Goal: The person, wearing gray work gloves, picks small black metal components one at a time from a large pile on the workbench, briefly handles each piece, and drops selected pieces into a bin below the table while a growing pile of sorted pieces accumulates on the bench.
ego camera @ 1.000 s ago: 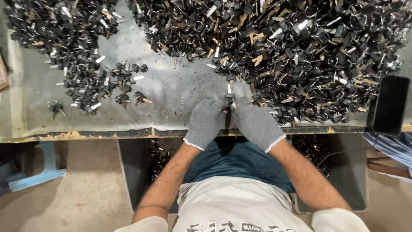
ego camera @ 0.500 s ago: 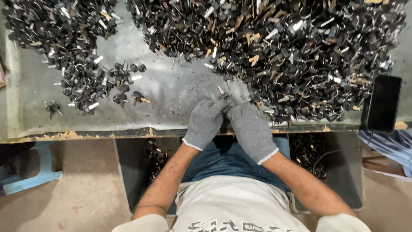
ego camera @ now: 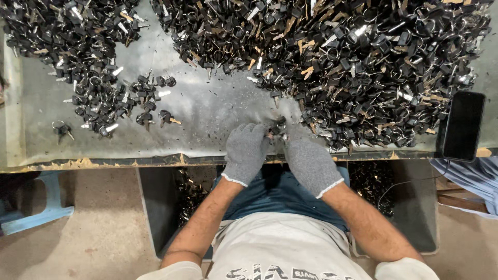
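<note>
Hardly a dent so far: huge heap of black-headed metal keys and rings [ego camera: 353, 62] piled on the right of the grey metal table [ego camera: 207, 111], smaller sorted-looking pile of the same keys [ego camera: 78, 62] at left. Grey-gloved left hand [ego camera: 246, 150] and right hand [ego camera: 308, 158] meeting near the table's front edge, fingers curled together and pinched on one small black key set [ego camera: 276, 128]. Black phone [ego camera: 462, 126] lying at far right.

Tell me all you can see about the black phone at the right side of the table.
The phone is a flat black slab with rounded corners and a dark, glossy screen that is off. It lies face up, long side running away from the person, on the right end of the metal table, close to its front edge. The big heap of black keys lies just left of it. No hand touches it.
</note>
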`<control>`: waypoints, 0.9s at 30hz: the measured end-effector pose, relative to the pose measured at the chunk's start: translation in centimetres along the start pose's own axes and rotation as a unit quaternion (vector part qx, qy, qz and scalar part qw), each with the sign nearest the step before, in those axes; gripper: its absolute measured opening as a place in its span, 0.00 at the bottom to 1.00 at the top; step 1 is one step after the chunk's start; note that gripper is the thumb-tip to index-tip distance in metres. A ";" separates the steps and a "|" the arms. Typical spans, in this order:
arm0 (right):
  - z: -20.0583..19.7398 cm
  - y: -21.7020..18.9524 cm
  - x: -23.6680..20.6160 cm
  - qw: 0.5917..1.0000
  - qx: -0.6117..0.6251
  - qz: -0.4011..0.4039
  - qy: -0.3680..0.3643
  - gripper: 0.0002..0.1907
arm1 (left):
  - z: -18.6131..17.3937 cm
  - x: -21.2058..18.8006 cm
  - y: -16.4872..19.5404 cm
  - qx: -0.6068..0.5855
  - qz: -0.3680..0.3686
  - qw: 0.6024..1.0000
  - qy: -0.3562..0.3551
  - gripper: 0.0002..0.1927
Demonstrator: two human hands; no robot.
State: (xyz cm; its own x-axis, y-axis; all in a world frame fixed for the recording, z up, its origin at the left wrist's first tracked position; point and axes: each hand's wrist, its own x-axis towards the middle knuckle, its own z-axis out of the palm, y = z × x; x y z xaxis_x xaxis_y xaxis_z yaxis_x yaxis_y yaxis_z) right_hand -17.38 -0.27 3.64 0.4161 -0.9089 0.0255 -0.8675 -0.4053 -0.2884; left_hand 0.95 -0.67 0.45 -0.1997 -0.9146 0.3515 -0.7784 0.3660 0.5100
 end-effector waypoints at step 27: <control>-0.4 -0.5 1.5 0.992 0.027 0.097 -0.078 0.34 | -1.1 5.4 0.5 -0.023 -0.092 0.994 0.044 0.09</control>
State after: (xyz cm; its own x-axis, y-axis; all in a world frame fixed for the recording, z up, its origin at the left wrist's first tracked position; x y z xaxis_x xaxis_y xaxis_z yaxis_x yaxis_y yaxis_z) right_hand -16.47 -1.47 4.23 0.2827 -0.9416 -0.1827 -0.9217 -0.2140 -0.3234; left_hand 0.15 -5.21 3.42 -0.0016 -0.9491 0.3150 -0.7679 0.2029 0.6076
